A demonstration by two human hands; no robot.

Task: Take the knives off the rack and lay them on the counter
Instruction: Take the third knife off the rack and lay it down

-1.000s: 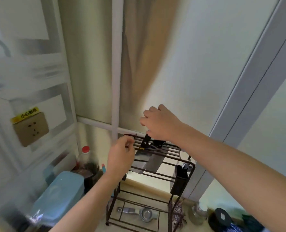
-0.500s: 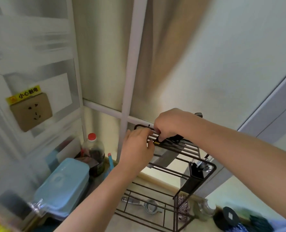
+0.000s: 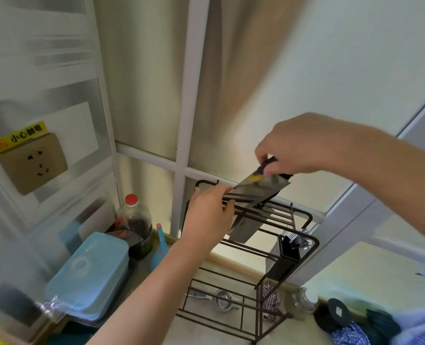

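A dark wire rack [image 3: 303,215] stands on the counter [image 3: 206,334] by the window. My right hand [image 3: 298,148] grips the black handle of a cleaver [image 3: 256,190], which is lifted above the rack's top bars with its blade tilted down to the left. My left hand [image 3: 210,215] touches the blade's lower left end, thumb and fingers on either side. A second cleaver blade [image 3: 245,229] still hangs in the rack below the top bars.
A black utensil holder [image 3: 290,250] hangs on the rack's right side. A strainer [image 3: 222,301] lies under the rack. A blue lidded box [image 3: 89,275], a red-capped bottle [image 3: 135,225] and a blue spray bottle [image 3: 160,247] stand left. A wall socket [image 3: 32,163] is further left.
My right hand has pulled one cleaver up and to the right, out of the rack slots. My left hand has moved from the rack's rail onto the blade's end.
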